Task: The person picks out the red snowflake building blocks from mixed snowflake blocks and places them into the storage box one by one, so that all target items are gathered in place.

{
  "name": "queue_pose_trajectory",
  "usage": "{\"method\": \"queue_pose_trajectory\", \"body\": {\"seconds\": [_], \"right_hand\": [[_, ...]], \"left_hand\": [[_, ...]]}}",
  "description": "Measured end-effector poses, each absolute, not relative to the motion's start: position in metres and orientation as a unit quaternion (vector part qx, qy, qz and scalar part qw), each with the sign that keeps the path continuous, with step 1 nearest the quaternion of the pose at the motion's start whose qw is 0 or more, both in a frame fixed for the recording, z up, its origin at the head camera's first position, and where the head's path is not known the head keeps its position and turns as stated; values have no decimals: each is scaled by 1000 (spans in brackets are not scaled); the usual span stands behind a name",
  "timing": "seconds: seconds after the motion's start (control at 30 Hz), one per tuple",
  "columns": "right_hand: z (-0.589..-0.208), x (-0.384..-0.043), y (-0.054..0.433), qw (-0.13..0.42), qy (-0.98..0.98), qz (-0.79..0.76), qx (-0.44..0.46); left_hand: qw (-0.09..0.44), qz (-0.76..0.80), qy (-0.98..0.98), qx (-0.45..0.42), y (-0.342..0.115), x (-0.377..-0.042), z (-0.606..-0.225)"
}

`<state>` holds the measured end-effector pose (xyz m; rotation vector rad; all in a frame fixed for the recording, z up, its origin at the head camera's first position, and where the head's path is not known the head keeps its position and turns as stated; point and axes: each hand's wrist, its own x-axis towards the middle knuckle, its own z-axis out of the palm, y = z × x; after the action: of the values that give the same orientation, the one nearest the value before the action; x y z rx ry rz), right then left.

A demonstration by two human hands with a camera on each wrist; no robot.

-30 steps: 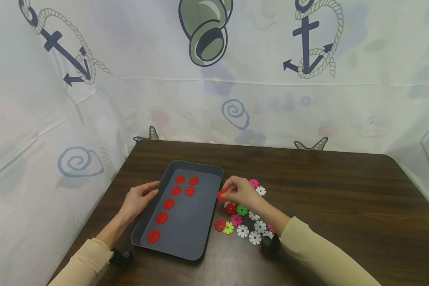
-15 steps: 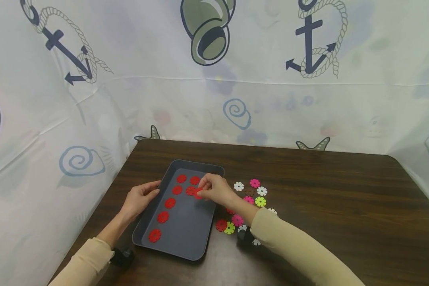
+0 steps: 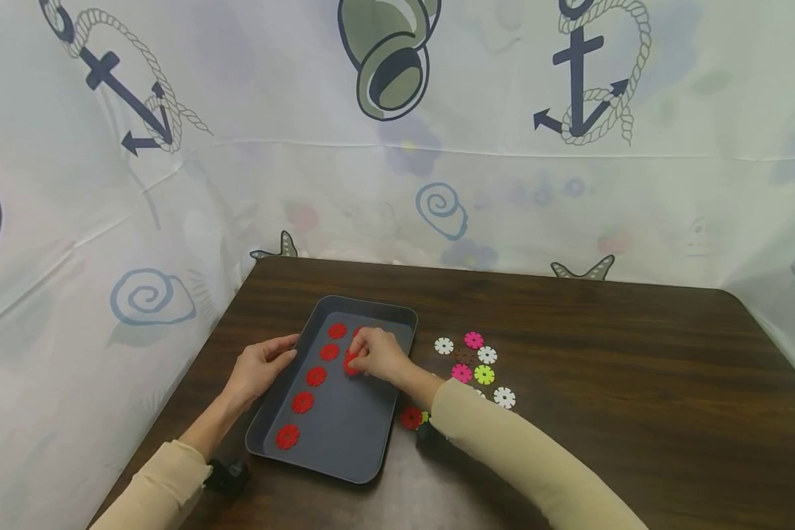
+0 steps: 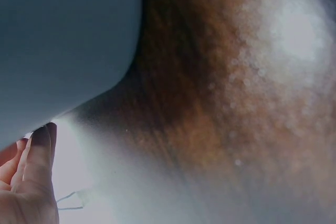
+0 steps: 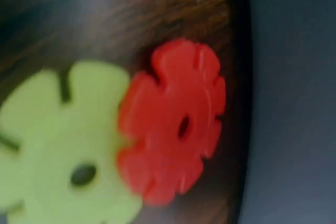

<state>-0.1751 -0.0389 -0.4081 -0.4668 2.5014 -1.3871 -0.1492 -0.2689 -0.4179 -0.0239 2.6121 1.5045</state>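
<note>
A dark grey baking tray [image 3: 344, 442] lies on the table, with a column of red notched discs [image 3: 302, 402] along its left side. At its left rim my left hand [image 3: 255, 374] holds the edge between thumb and fingers; fingertips [image 4: 42, 142] meet the tray wall in the left wrist view. Over the tray's upper middle, my right hand [image 3: 380, 355] pinches a red notched disc [image 3: 351, 366], partly hidden by the fingers. This disc is right of the column. Other red discs there are mostly covered by the hand.
Right of the tray lie loose notched discs: white [image 3: 504, 397], pink [image 3: 473, 340], brown [image 3: 464, 356] and yellow-green [image 3: 484, 375]. A red disc [image 5: 176, 124] overlaps a yellow-green one beside the tray. My right forearm hides part of this pile. Behind the table [image 3: 609, 353] hangs a patterned cloth.
My right hand has carried the red disc from the pile leftward over the rim and down into the tray's upper middle. The left hand stays at the left rim.
</note>
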Motion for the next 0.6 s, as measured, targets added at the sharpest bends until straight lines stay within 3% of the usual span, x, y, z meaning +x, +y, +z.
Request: {"method": "queue_pose_trajectory", "body": {"seconds": [0.6], "right_hand": [[-420,-169,-52,104,878,-440,-158]], "left_hand": [[66,504,861,-9,-269,-148,-418]]}}
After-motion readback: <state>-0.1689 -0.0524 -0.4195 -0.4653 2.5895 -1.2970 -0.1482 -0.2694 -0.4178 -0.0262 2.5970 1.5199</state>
